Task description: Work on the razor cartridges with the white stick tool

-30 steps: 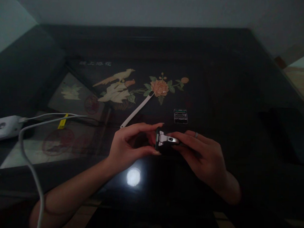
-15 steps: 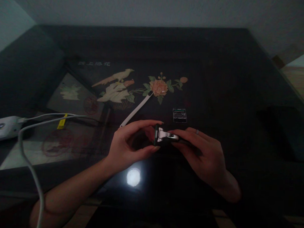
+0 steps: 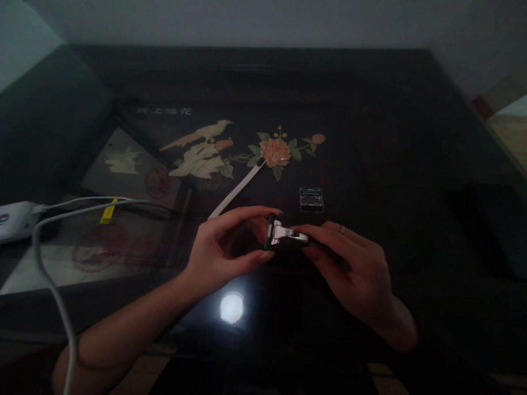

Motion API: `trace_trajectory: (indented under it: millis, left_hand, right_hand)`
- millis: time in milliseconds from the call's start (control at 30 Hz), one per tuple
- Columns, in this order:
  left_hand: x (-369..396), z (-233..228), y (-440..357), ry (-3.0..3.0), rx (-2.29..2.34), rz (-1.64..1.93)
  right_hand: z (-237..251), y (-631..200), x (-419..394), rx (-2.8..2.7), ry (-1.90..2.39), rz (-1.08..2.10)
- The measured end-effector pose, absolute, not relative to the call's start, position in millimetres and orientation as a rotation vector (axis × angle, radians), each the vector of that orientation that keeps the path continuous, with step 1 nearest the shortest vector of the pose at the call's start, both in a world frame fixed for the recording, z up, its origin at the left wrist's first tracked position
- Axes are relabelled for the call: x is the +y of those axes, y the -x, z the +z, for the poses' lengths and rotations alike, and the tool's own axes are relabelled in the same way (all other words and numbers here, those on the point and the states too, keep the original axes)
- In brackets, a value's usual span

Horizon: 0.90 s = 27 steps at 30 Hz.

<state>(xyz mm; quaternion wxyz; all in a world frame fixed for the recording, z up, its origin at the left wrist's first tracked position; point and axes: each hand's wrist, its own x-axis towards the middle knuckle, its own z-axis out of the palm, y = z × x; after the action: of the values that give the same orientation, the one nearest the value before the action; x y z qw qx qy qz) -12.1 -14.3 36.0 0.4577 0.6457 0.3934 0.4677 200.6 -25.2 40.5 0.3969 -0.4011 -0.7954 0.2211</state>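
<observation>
Over the dark table, a safety razor with a silver neck lies level between both hands, its head pointing left. My left hand pinches the ends of the dark razor head between thumb and fingers. The handle is gripped by my right hand, which wears a ring and hides most of it. Just beyond the razor, a small clear case lies on the tabletop; dark and silvery parts show inside it.
A white strip with a dark tip lies beyond my left hand. At left are a white power adapter, a cable and a yellow tag. A dark block-like object sits at right. The table has a bird-and-flower picture.
The razor has shifted very slightly to the left and its head has tilted a little. Both hands keep their grip; everything else stays put.
</observation>
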Motion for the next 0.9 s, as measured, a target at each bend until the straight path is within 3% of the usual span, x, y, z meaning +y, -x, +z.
trace_trajectory:
  millis: [733, 900]
  left_hand:
    - [-2, 28, 15, -2.114, 1.098, 0.895]
    - [-1, 28, 16, -1.941, 1.081, 0.930]
  right_hand:
    - [39, -216, -12, -2.303, 1.194, 0.413]
    - [38, -213, -13, -2.224, 1.174, 0.461]
